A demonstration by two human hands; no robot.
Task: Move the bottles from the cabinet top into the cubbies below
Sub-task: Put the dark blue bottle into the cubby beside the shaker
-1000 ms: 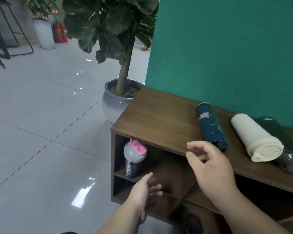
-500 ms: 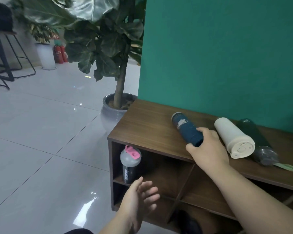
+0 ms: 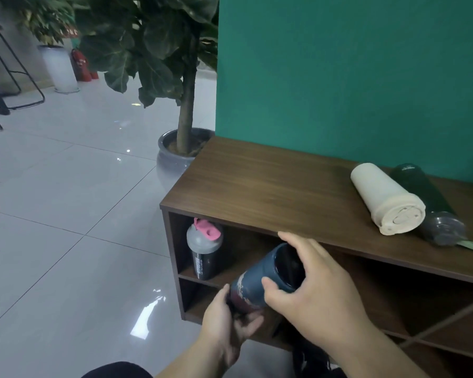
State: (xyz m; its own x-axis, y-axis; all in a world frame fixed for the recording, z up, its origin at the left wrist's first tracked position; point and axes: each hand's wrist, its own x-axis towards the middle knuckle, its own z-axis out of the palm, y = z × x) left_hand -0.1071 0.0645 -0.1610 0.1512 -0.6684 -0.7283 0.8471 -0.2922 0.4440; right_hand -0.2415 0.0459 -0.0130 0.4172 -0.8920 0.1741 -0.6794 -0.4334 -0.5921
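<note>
At the cabinet's left end, the upper-left cubby (image 3: 238, 257) holds a shaker bottle (image 3: 204, 251) standing upright against its left wall, with open shelf to its right. In front of that cubby, off the cabinet top (image 3: 271, 192), the blue bottle (image 3: 260, 282) is tilted, long axis running from lower left up to the right. The left hand (image 3: 227, 326) cups its lower end; the right hand (image 3: 311, 296) wraps its upper end (fingers cover part of it). The top's left half is bare. Near its right edge lie a cream bottle (image 3: 385, 197) and, touching behind it, a dark green bottle (image 3: 426, 197), both on their sides, caps toward the front edge. The lower cubbies are dark.
</note>
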